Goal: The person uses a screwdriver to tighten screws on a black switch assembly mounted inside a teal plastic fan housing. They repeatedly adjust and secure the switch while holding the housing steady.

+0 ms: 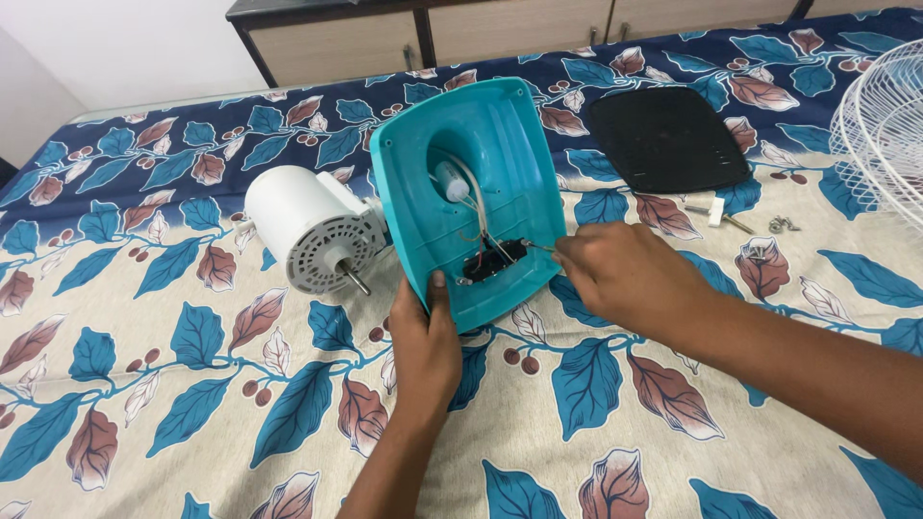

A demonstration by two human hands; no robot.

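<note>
A teal plastic fan base (500,144) is tipped up on its edge on the bed, hollow underside facing me. Inside it I see a white capacitor (452,183), white and dark wires, and a black switch block (495,261). My left hand (423,341) grips the base's lower rim, thumb pressed on the teal plastic. My right hand (615,274) pinches a thin metal tool whose tip (538,248) reaches toward the switch block. A white fan motor (308,226) with a bare steel shaft lies just left of the base.
A black plastic cover plate (668,139) lies at the back right. A white wire fan guard (889,125) sits at the right edge. Small screws and a white-handled part (716,211) lie near it. Wooden drawers (433,34) stand behind the leaf-patterned bedsheet (192,384).
</note>
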